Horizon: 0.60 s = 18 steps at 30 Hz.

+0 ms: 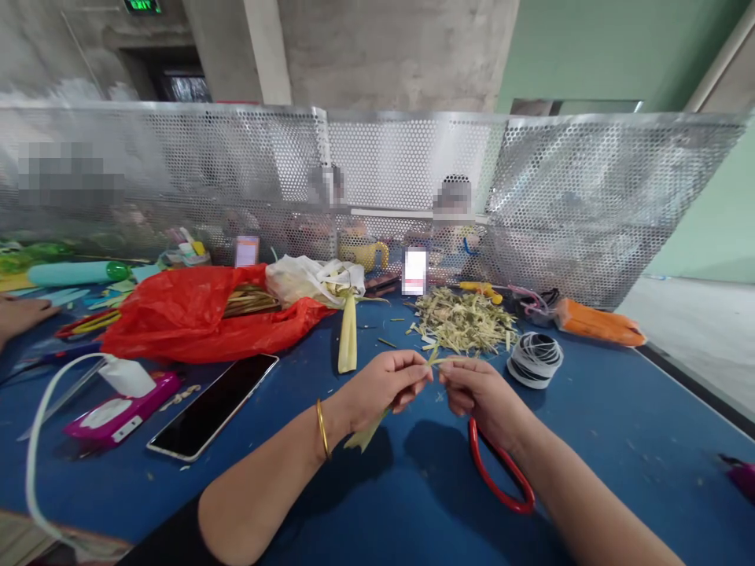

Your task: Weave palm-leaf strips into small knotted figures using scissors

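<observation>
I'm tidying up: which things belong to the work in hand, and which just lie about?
Likely in use: pale strip in left hand and right hand; red handle below; scraps; perhaps cord roll.
Likely lying about: dark phone; purple power strip.

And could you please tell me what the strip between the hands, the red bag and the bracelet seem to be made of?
Strip: likely dried plant leaf or husk, matte, judging by its pale yellow-green colour and wispy end.
Red bag: thin plastic, glossy, as its creases shine.
Bracelet: probably metal, polished and gold-coloured, given its bright highlights; plating is possible.
</observation>
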Motion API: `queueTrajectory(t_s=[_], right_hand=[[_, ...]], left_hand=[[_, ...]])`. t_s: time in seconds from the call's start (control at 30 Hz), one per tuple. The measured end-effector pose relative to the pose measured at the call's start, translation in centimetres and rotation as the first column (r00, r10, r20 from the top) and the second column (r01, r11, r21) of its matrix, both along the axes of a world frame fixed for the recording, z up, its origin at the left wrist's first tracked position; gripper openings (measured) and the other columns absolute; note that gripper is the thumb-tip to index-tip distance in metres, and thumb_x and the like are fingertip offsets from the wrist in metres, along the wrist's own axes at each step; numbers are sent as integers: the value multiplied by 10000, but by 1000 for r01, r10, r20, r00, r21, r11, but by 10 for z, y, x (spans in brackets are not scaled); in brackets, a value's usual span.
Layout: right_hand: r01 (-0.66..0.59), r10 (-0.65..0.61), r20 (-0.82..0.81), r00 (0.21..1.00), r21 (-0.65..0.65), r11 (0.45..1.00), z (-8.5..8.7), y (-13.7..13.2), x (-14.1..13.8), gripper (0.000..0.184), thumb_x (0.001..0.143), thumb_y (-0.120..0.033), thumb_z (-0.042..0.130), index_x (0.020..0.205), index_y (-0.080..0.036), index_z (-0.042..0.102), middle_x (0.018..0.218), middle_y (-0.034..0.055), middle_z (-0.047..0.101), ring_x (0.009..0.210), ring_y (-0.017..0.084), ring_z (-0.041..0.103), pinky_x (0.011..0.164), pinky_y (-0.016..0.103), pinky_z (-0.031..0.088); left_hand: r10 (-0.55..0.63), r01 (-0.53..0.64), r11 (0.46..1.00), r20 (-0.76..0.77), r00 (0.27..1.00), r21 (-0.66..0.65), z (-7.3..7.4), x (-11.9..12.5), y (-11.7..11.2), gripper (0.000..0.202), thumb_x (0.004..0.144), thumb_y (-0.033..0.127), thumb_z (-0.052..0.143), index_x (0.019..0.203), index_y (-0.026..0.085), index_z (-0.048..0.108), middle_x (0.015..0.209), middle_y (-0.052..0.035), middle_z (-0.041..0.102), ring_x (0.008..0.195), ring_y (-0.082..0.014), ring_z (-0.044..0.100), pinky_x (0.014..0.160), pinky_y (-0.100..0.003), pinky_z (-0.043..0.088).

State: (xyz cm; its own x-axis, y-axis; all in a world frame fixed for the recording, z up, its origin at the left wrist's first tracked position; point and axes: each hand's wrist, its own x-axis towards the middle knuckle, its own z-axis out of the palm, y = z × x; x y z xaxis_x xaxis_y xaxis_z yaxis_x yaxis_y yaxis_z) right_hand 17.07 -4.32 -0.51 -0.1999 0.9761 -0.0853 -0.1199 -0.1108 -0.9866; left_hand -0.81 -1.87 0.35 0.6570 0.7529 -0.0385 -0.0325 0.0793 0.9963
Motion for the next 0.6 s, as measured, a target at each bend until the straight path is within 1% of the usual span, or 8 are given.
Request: queueTrajectory(t_s=[0.07, 0.17, 0.3, 0.4, 0.43, 0.5, 0.57, 0.6], right_hand=[[33, -35, 46, 998, 28, 999, -7, -2, -8, 211, 728, -374, 602, 642, -192, 539, 402, -106, 288, 373, 70, 246, 417, 224, 289], [93, -173, 352, 920, 232, 968, -13, -9, -19, 238, 810, -364, 506, 636, -203, 504, 439, -69, 367, 421, 100, 352, 451, 231, 299], [-89, -435, 649, 625, 612, 786, -13, -20, -24, 248, 888, -218, 405, 646, -201, 459, 612, -10, 489, 565, 120, 427, 536, 238, 297], [-282, -549, 711, 439, 689, 667, -11, -25, -24, 249, 914, -163, 363, 703, -191, 491, 666, 18, 525, 580, 132, 448, 549, 258, 278], [-332, -580, 717, 387, 695, 638, -11, -26, -24, 247, 917, -155, 360, 721, -186, 506, 678, 26, 533, 584, 135, 454, 553, 263, 274], [-396, -626, 715, 311, 697, 598, -10, -26, -22, 248, 916, -142, 359, 736, -178, 525, 686, 33, 534, 581, 137, 449, 556, 270, 263], [-416, -628, 719, 298, 690, 593, -7, -25, -18, 246, 906, -131, 362, 732, -176, 531, 687, 33, 526, 581, 136, 439, 551, 273, 251], [-408, -601, 731, 322, 680, 609, -5, -23, -16, 240, 899, -131, 368, 728, -176, 529, 686, 30, 522, 586, 136, 437, 550, 271, 248]], left_hand=[[36, -32, 997, 49, 998, -74, -3, 1, 1, 251, 814, 408, 583, 795, 170, 507, 631, 63, 427, 451, -36, 333, 401, -165, 268], [96, -93, 991, 31, 995, -96, -8, 3, 3, 238, 802, 392, 596, 809, 177, 495, 606, 70, 432, 437, -39, 338, 389, -159, 279], [192, -194, 981, -98, 977, -11, -13, 5, 4, 201, 803, 360, 575, 816, 170, 511, 600, 63, 479, 430, -53, 403, 415, -178, 357], [242, -207, 962, -210, 947, 177, -15, 5, 3, 173, 831, 331, 514, 794, 167, 554, 628, 40, 529, 455, -76, 472, 462, -208, 403], [270, -195, 940, -261, 927, 281, -15, 5, 2, 177, 842, 321, 495, 794, 170, 574, 636, 31, 550, 481, -89, 501, 487, -217, 410], [368, -138, 836, -355, 859, 531, -14, 3, -1, 190, 856, 292, 476, 800, 182, 620, 685, 1, 613, 594, -126, 569, 571, -237, 424], [442, -21, 710, -422, 791, 703, -12, 1, -2, 199, 854, 265, 481, 792, 193, 655, 749, -24, 661, 721, -162, 602, 656, -257, 424], [430, 46, 683, -452, 781, 729, -10, 0, -2, 195, 847, 251, 490, 781, 197, 666, 758, -27, 670, 749, -168, 604, 676, -259, 420]])
